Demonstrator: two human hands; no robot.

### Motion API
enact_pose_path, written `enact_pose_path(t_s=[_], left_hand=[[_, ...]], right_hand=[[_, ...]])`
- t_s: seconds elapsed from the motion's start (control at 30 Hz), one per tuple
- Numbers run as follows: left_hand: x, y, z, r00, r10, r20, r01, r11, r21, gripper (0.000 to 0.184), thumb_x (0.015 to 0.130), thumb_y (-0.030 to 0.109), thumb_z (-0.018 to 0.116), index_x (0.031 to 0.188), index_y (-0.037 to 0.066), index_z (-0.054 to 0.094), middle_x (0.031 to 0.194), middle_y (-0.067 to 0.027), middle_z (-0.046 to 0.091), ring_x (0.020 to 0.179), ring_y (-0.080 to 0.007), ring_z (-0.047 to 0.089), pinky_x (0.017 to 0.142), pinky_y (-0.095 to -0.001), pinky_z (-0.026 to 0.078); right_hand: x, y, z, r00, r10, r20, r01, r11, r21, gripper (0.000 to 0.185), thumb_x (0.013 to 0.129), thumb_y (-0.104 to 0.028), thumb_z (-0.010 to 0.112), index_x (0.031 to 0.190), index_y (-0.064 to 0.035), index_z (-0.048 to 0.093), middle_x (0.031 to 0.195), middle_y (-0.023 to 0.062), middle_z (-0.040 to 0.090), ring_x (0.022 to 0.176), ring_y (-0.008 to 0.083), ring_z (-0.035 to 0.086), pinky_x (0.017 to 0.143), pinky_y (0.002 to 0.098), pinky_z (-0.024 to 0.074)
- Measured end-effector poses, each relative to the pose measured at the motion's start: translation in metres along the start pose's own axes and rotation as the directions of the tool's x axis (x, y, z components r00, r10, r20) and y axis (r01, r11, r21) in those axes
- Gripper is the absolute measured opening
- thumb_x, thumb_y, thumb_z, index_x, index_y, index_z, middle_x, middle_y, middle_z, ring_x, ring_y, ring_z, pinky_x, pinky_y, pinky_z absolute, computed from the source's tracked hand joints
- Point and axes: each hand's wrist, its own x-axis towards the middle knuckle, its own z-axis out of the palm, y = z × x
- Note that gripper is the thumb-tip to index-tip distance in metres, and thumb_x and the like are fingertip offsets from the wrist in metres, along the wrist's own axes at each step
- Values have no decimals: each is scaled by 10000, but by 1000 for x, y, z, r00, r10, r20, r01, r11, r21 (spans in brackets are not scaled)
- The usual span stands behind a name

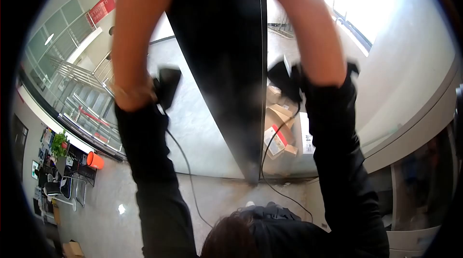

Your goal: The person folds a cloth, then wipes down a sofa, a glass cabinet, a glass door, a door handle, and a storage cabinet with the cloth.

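Observation:
Both arms are raised, with my left forearm (140,26) and my right forearm (308,26) running up past the top edge. My left hand and my right hand are cut off, so what they touch or hold is hidden. Between the forearms stands a tall black column or panel (222,65), narrowing toward the floor. A black device (167,87) is at my left wrist, and another black device (283,79) is at my right wrist. A thin cable hangs from each one. Black sleeves (149,161) cover the arms below the wrists.
Cardboard boxes (279,132) lie low behind the column, on the right. Stairs with metal railings (89,94) are at left. A chair (62,188), an orange bin (95,160) and a potted plant (60,143) stand at lower left. A curved pale wall (405,79) bounds the right.

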Motion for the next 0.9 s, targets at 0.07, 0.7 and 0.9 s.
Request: enact_pose_path(t_s=[0.07,0.7,0.9], left_hand=[[-61,11,-11,991,59,117,-74,988,132,798,922,302,589,1429,-100,122,1436,-374,216,1337,-489,268,1095,-423,278],[-246,56,-24,841,-496,215,502,864,32,777,915,180,525,1463,-82,40,1522,-295,117,1407,-442,151,1150,-426,143],[-169,53,-3,936,-352,26,353,935,-36,615,982,154,431,1436,-115,115,1485,-321,180,1385,-443,198,1133,-440,182]], right_hand=[[-55,-8,-8,990,139,39,-138,990,-28,581,870,-164,599,1331,80,344,1145,289,518,1066,424,517,917,437,427],[-162,-65,-37,909,33,416,166,885,-434,462,734,-192,690,1167,-81,573,963,94,615,826,265,609,736,366,489],[-78,-43,-14,932,-97,350,231,902,-365,457,823,-169,617,1209,49,504,1010,208,594,971,355,562,861,412,449]])
